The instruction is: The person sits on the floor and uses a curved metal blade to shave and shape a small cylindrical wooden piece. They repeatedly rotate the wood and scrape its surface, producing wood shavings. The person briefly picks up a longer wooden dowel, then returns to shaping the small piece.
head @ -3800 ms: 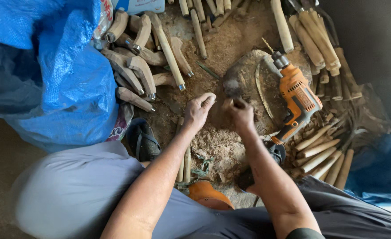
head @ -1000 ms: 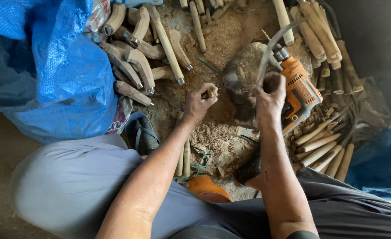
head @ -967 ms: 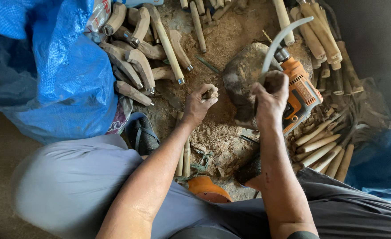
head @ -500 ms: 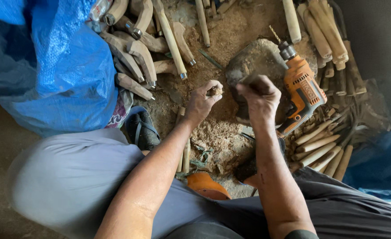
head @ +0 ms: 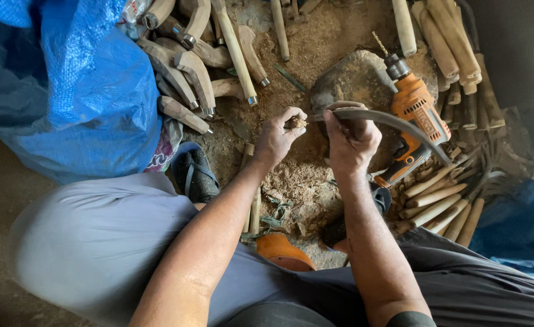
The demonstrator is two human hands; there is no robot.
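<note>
Pinched between the thumb and fingertips of the left hand (head: 277,136) sits a small pale wooden piece (head: 298,123), held up off the ground at about the middle of the view. Just at its 3 o'clock, the right hand (head: 350,138) is closed in a fist round the near end of a long curved grey metal blade (head: 400,124), which arcs away toward 4 o'clock and ends over the pile of sticks; the blade's near tip points at the wooden piece and lies very close to it, though whether they touch cannot be told.

Both hands hover over a rough grey stone block (head: 354,79), with a heap of pale wood shavings (head: 297,178) at 6 o'clock of them. At 3 o'clock of the right hand lies an orange electric drill (head: 415,118), bit pointing to 11 o'clock. A row of curved wooden handles with metal ferrules (head: 191,69) lies at 10 o'clock, beside a crumpled blue plastic tarpaulin (head: 79,85). Round wooden sticks (head: 439,200) are stacked at 4 o'clock, a black sandal (head: 195,175) at 8 o'clock.

By my reading, the step in hand is bringing blade end and wooden piece together; the next move calls for keeping the two in line and holding the small piece firmly, since so slight a pinch could let it slip
</note>
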